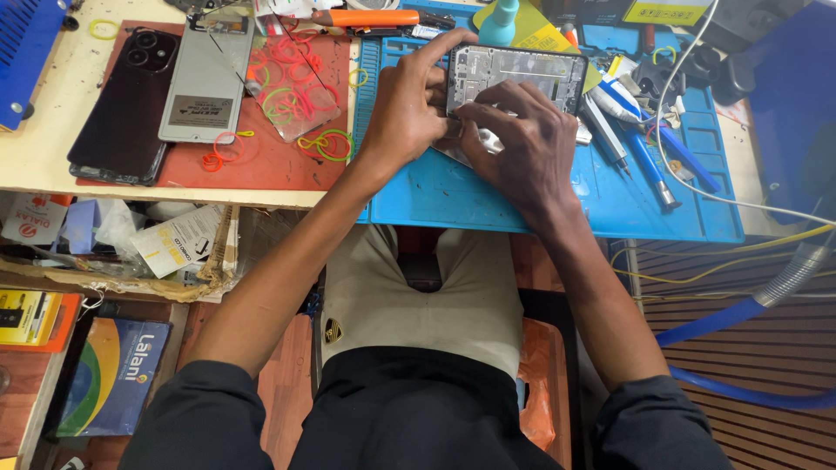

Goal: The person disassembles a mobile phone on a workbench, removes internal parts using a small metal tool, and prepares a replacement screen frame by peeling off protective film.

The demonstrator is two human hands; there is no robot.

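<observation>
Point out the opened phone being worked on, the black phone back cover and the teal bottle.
opened phone (522,74), head view, on its exposed inner frame.
black phone back cover (122,113), head view, on the middle of its glossy back.
teal bottle (499,26), head view, on its body.

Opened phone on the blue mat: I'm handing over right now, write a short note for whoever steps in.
Left hand: grips the left end of the opened grey smartphone frame with exposed internals, index finger stretched along its top edge.
Right hand: fingertips press on the frame's lower left part; whether it holds a small tool cannot be seen.
Frame lies on the blue silicone work mat.
Done: back cover is off.
Left: the internals work. Black phone back and grey flat panel lie on the red mat.
</observation>
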